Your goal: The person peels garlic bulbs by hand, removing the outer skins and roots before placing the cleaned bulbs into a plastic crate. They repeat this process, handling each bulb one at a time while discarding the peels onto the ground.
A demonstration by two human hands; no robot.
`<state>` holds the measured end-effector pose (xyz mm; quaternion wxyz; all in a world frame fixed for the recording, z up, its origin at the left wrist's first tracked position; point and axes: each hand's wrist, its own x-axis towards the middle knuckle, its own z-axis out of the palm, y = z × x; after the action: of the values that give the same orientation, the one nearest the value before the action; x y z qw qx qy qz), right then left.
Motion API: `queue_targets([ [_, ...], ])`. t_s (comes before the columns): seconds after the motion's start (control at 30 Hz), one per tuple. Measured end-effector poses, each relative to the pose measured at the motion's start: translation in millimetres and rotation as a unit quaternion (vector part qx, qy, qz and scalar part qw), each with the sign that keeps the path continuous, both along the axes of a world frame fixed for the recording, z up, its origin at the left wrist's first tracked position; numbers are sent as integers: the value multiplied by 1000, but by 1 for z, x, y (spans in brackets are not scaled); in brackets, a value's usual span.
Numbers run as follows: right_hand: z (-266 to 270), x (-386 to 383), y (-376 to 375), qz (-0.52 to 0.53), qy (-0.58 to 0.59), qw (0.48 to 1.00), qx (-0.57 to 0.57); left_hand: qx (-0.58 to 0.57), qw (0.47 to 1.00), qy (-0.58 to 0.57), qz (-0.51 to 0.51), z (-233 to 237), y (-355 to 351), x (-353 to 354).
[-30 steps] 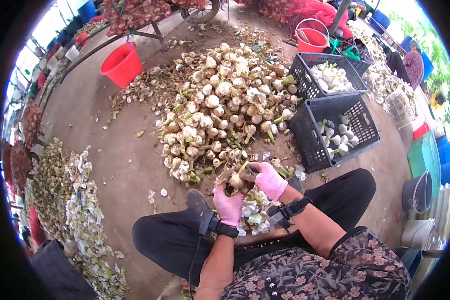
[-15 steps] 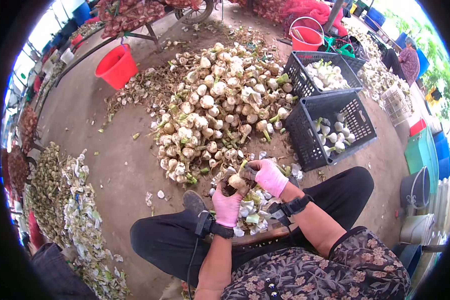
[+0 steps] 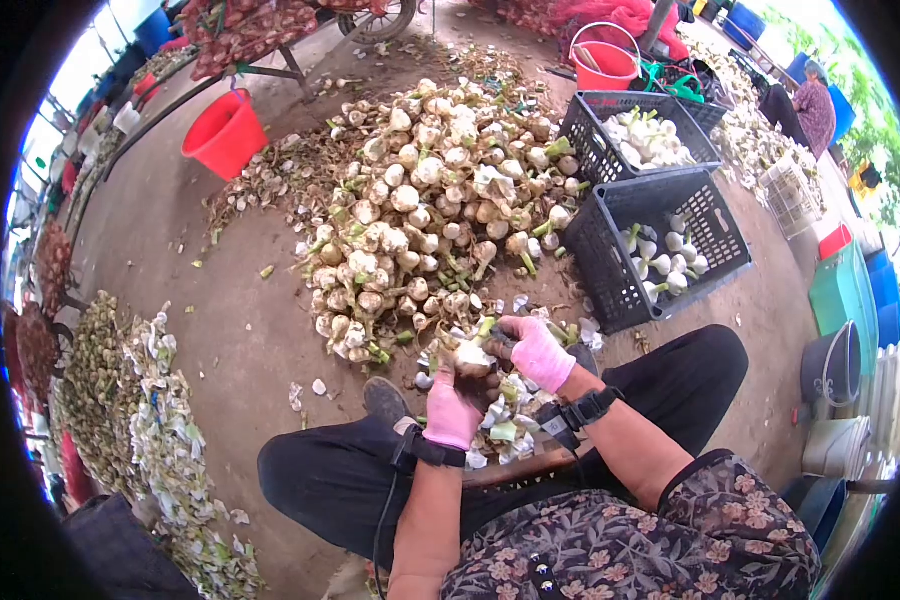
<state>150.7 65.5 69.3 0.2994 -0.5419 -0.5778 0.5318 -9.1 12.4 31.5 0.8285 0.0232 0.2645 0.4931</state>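
A garlic bulb [image 3: 473, 364] with a short green stem is held between my hands, above the peelings in front of my lap. My left hand [image 3: 454, 408], in a pink glove with dirt-darkened fingers, is closed around the bulb's left side and underside. On the other side my right hand [image 3: 536, 358], gloved the same way, has its fingers closed against the bulb near the stem; the exact grip of the fingertips is partly hidden. Loose garlic skins [image 3: 510, 425] and cut stem pieces lie below my hands. Just beyond rises a large heap of untrimmed garlic [image 3: 420, 215].
Right of the heap, a black crate [image 3: 610, 300] holds several white bulbs, with a fuller crate [image 3: 580, 130] behind it. Red buckets [image 3: 227, 135] stand farther back. Peelings [image 3: 165, 430] line the left floor. Another person [image 3: 815, 110] sits at the far right.
The bulb has turned and shows a whiter side than before. My left fingers have shifted up its left side, while my right hand stays almost in place. The view has tilted slightly.
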Motion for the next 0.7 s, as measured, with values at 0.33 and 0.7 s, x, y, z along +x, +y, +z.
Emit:
queue_targets([
  [0.33,-14,-1,-6,-33,46,998,-18,37,994,92,52,5,-6,10],
  [0.7,-24,4,4,-62,-305,941,132,38,990,118,66,23,-11,1],
])
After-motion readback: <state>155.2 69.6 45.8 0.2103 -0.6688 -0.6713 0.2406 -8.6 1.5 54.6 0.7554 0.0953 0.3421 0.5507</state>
